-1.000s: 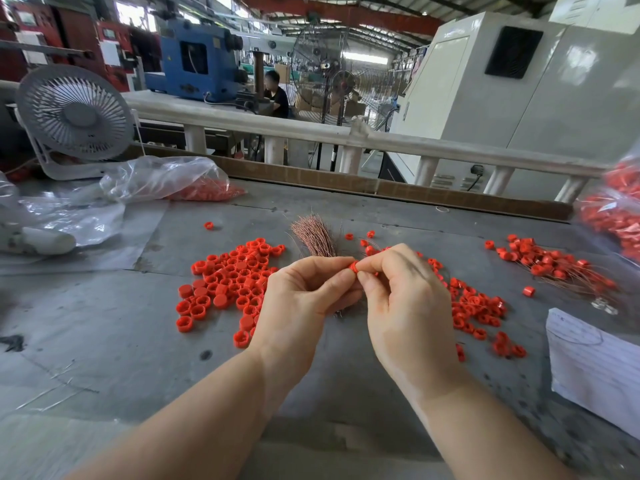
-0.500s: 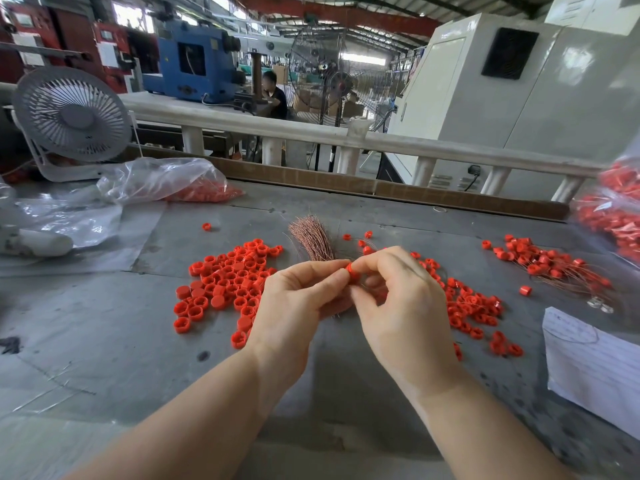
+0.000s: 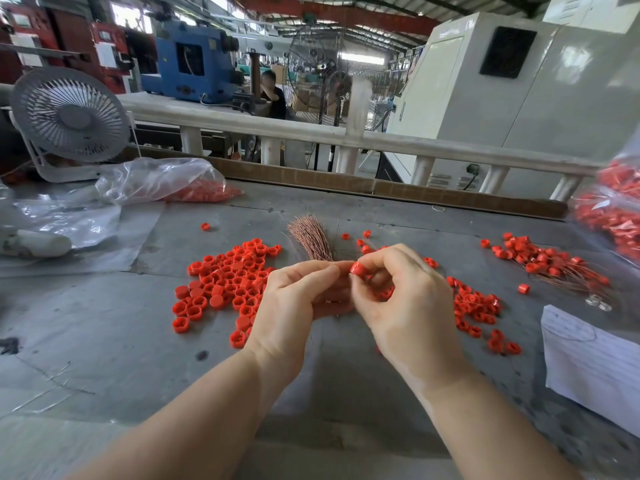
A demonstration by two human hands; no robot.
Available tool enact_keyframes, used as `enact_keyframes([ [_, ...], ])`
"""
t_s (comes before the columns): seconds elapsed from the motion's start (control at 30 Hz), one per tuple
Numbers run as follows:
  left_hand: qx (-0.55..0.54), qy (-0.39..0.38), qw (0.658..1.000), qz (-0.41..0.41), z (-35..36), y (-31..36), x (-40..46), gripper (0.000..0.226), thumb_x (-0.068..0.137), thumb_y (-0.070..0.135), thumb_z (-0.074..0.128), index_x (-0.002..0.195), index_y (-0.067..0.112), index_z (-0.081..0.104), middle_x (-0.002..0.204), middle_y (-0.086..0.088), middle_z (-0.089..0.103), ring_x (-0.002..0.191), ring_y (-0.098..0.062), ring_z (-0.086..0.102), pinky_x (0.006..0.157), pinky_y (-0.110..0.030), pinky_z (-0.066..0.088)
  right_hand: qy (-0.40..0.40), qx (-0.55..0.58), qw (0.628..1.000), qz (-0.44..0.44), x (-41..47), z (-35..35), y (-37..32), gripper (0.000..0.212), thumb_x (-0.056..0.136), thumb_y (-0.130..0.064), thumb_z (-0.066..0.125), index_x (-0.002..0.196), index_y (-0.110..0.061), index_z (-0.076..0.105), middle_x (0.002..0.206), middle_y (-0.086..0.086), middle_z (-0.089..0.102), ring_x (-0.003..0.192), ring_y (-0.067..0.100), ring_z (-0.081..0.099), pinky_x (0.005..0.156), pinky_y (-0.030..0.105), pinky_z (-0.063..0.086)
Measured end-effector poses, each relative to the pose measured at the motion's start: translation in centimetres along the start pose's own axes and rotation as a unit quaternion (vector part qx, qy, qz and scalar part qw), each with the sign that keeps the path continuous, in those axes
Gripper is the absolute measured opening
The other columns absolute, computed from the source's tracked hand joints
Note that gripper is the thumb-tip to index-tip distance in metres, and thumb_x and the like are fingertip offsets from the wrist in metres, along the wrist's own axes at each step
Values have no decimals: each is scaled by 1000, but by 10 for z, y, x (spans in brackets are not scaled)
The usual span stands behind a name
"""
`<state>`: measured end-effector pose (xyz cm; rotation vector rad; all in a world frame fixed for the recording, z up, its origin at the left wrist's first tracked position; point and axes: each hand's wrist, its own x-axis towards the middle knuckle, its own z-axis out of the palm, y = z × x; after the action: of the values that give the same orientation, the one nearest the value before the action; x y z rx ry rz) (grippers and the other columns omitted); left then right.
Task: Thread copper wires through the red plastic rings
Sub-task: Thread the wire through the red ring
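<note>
My right hand (image 3: pixel 405 299) pinches one red plastic ring (image 3: pixel 357 269) between thumb and forefinger at the middle of the grey table. My left hand (image 3: pixel 298 299) meets it from the left, fingertips closed against the ring; a thin copper wire there is too fine to make out. A bundle of copper wires (image 3: pixel 311 239) fans out just behind my hands. A pile of loose red rings (image 3: pixel 225 282) lies to the left, another scatter of rings (image 3: pixel 474 306) to the right. Rings with wires through them (image 3: pixel 550 263) lie at the far right.
A small white fan (image 3: pixel 69 116) and a clear plastic bag with red rings (image 3: pixel 166 183) sit at the back left. Another bag of rings (image 3: pixel 613 209) is at the right edge, white paper (image 3: pixel 588 358) at the front right. A railing (image 3: pixel 311 131) borders the table's far side.
My right hand has turned the ring so more of it shows above my fingertips, and my fingers have spread slightly. Both hands stay together at the same spot.
</note>
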<state>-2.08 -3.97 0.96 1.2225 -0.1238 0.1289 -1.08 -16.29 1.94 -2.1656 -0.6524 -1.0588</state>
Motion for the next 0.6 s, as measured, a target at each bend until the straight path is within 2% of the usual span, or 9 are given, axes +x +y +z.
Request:
enact_keyframes([
  [0.2, 7, 10, 1000, 20, 2, -1, 0, 31, 88, -1, 48, 77, 9, 76, 78, -16, 72, 73, -20, 68, 63, -23, 56, -20, -39, 999, -17, 0, -1, 0, 10, 73, -8, 65, 67, -3, 58, 66, 7, 56, 60, 24, 53, 57, 32, 44],
  [0.37, 24, 12, 999, 36, 3, 0, -2, 29, 88, -1, 50, 78, 8, 76, 78, -18, 72, 73, -19, 67, 62, -22, 54, -28, -57, 997, -34, 1, -1, 0, 14, 71, -5, 66, 64, -1, 55, 64, 9, 54, 61, 27, 52, 58, 27, 34],
  [0.6, 51, 18, 998, 44, 3, 0, -2, 28, 87, 0, 53, 75, 10, 76, 75, -17, 71, 69, -19, 65, 63, -26, 54, -33, -50, 997, -47, -1, -1, 2, 13, 72, -5, 66, 65, -1, 55, 66, 8, 54, 62, 26, 52, 58, 28, 38],
])
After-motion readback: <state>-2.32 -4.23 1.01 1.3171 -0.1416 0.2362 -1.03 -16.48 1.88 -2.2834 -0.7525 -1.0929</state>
